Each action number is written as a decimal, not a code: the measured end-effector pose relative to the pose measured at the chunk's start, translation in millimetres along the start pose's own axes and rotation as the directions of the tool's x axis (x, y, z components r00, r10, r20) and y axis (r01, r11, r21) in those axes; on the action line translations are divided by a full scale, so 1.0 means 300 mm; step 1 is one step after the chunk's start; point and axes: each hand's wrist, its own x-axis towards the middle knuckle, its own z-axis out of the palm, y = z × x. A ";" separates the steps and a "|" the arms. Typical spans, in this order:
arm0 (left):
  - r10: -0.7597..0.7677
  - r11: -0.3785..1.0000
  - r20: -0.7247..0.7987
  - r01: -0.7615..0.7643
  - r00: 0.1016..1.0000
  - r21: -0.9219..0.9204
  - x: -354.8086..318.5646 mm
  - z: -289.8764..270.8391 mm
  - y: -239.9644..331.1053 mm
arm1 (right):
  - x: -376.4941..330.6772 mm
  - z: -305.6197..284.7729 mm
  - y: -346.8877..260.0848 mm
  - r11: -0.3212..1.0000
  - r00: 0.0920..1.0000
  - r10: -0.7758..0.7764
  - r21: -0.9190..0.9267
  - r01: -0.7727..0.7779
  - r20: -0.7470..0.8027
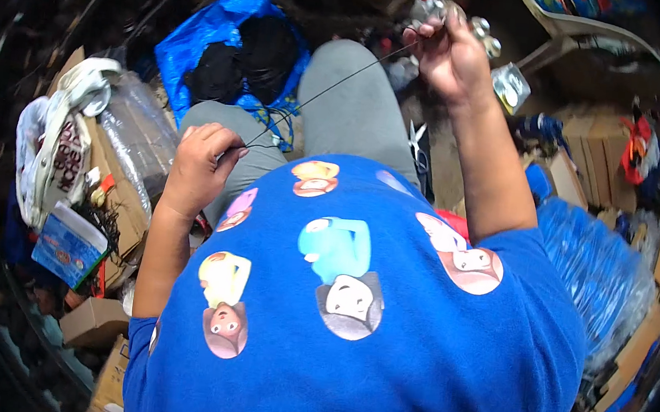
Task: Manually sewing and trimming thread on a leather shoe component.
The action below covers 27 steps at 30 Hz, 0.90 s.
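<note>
L hand [205, 151]: grip pinched narrow on thin black cord [351, 79]. R hand [451, 62], held farther fwd & higher: grip closed on cord's other end section, prob. w/ small silvery piece [428, 11] at fingertips, too blurry to be sure. Cord runs straight, diag., above gray-clad legs [348, 107]. Blue bag [176, 43] w/ black bundles [270, 51] just beyond L knee; scissors [418, 147] beside R thigh. White bag [80, 95] far L, near cardboard [112, 175].
</note>
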 end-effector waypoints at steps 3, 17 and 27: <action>0.031 0.998 0.084 -0.027 0.996 -0.049 0.027 0.078 0.027 | -0.014 0.028 -0.081 0.933 0.976 -0.214 -0.290 0.214 0.033; -0.193 0.979 0.331 0.205 0.924 -0.002 0.101 0.131 0.008 | -0.476 -0.972 0.005 -0.023 0.740 -0.025 -0.739 -0.673 -0.672; -0.369 0.928 0.301 0.330 0.880 0.171 0.056 0.069 0.016 | -0.660 -1.088 0.396 -0.458 0.479 0.038 -0.442 -0.772 -0.877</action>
